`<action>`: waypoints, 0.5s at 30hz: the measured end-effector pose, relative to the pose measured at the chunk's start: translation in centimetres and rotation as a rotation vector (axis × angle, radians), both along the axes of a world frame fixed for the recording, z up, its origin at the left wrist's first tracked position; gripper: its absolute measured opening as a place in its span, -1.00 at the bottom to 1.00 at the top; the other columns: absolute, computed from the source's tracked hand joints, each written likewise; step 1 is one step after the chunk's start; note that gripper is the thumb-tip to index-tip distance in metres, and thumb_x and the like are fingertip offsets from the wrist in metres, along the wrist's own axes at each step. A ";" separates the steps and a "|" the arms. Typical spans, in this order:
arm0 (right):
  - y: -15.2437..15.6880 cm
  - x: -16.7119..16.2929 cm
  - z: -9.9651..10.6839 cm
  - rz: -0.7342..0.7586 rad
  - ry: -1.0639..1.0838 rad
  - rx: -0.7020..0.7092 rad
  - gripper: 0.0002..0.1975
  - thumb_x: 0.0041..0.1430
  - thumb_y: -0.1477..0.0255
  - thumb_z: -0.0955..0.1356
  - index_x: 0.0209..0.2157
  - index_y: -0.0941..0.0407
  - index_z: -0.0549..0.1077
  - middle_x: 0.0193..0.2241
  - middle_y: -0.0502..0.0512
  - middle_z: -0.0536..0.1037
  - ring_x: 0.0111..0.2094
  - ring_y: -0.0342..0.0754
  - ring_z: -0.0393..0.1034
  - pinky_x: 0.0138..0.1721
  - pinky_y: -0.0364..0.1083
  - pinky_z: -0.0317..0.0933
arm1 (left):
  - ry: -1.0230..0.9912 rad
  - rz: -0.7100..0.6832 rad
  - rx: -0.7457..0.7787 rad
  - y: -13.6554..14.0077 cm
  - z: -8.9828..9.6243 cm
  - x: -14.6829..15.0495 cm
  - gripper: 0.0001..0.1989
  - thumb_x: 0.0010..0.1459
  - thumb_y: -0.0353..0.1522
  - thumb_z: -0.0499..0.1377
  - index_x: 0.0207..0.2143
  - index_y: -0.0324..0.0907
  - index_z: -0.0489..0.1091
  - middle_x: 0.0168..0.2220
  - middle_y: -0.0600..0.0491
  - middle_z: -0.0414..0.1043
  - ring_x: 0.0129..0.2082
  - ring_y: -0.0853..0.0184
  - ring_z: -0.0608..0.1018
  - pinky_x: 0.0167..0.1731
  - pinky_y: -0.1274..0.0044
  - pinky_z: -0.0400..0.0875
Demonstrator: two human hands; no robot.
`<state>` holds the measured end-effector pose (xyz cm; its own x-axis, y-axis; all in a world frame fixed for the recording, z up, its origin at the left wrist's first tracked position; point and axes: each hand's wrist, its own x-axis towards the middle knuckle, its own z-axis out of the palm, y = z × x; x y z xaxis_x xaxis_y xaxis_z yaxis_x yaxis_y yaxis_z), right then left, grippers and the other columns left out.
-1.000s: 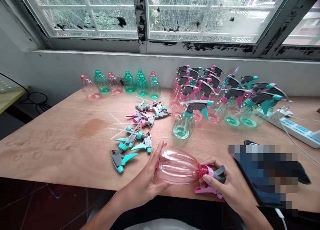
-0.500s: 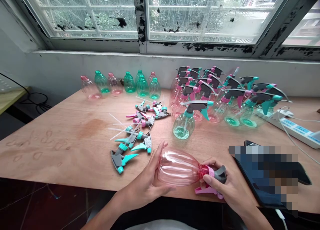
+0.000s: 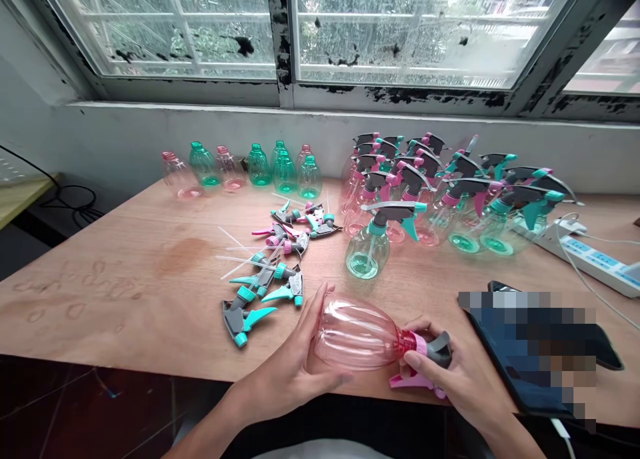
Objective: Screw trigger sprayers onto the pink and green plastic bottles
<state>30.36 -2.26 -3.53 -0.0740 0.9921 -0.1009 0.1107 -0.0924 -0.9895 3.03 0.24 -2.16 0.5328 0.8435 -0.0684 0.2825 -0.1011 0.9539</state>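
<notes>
A clear pink spray bottle (image 3: 357, 332) lies on its side in the air over the table's front edge, its neck to the right. My left hand (image 3: 303, 359) is wrapped round the bottle's base end. At the neck, my right hand (image 3: 445, 366) grips the pink and grey trigger sprayer head (image 3: 436, 348), thumb on the pink collar; its pink trigger points down toward me. Left of the bottle lies a pile of loose sprayer heads (image 3: 267, 272), teal, pink and grey, some with clear tubes. Just behind stands a green spray bottle (image 3: 367, 252) with its head on.
Several open pink and green bottles (image 3: 284, 172) stand at the back left by the wall. Many bottles with sprayer heads (image 3: 425, 179) crowd the back right. A white power strip (image 3: 595, 256), a dark tablet (image 3: 525, 359) and a phone (image 3: 607, 346) lie on the right.
Almost nothing differs. Both hands keep their grip on the pink bottle and its sprayer head, with only a very slight shift of the right fingers.
</notes>
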 end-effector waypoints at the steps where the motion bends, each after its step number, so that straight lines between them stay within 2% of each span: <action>1: 0.0 0.0 0.0 -0.001 -0.006 -0.001 -0.70 0.11 0.15 0.49 -0.30 0.09 0.51 -0.50 0.00 0.55 -0.48 -0.02 0.45 -0.48 -0.12 0.35 | -0.008 -0.005 0.026 0.0 -0.1 0.0 0.01 0.25 -0.26 0.28 0.45 0.12 -0.41 0.52 0.00 -0.44 0.48 0.02 -0.14 0.41 0.17 -0.14; 4: 0.0 0.0 0.0 0.000 -0.013 0.007 -0.70 0.11 0.16 0.50 -0.30 0.10 0.52 -0.49 0.00 0.55 -0.51 -0.05 0.43 -0.52 -0.15 0.31 | -0.040 -0.011 0.046 0.0 -0.3 0.0 -0.04 0.29 -0.31 0.23 0.44 0.14 -0.43 0.52 0.00 -0.47 0.48 0.03 -0.11 0.40 0.17 -0.07; 8: 0.0 -0.2 0.2 -0.005 0.017 0.000 -0.73 0.10 0.19 0.52 -0.31 0.08 0.52 -0.49 -0.02 0.56 -0.44 -0.04 0.48 -0.40 -0.13 0.39 | -0.007 0.004 -0.019 0.1 -0.2 0.0 0.12 0.15 -0.23 0.37 0.45 0.05 -0.41 0.52 -0.03 -0.45 0.48 -0.01 -0.25 0.42 0.13 -0.22; 11: -0.1 -0.3 0.3 -0.008 0.005 -0.017 -0.71 0.08 0.18 0.52 -0.30 0.08 0.52 -0.51 -0.03 0.55 -0.50 -0.06 0.45 -0.51 -0.17 0.34 | 0.004 -0.006 -0.063 0.2 0.1 -0.1 0.08 0.17 -0.19 0.35 0.46 0.04 -0.37 0.52 -0.03 -0.40 0.48 0.02 -0.23 0.42 0.15 -0.23; 15: -0.1 -0.3 0.4 -0.040 -0.023 0.004 -0.71 0.08 0.18 0.52 -0.30 0.08 0.53 -0.50 -0.02 0.55 -0.54 -0.10 0.38 -0.62 -0.21 0.21 | -0.007 -0.009 -0.011 0.1 0.0 -0.1 0.00 0.25 -0.25 0.28 0.45 0.10 -0.40 0.52 0.01 -0.43 0.48 0.06 -0.18 0.42 0.18 -0.19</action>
<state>30.11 -2.37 -3.15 -0.0317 0.9946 -0.0985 0.1295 -0.0937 -0.9871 2.89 0.38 -2.14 0.5410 0.8378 -0.0739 0.2752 -0.0933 0.9568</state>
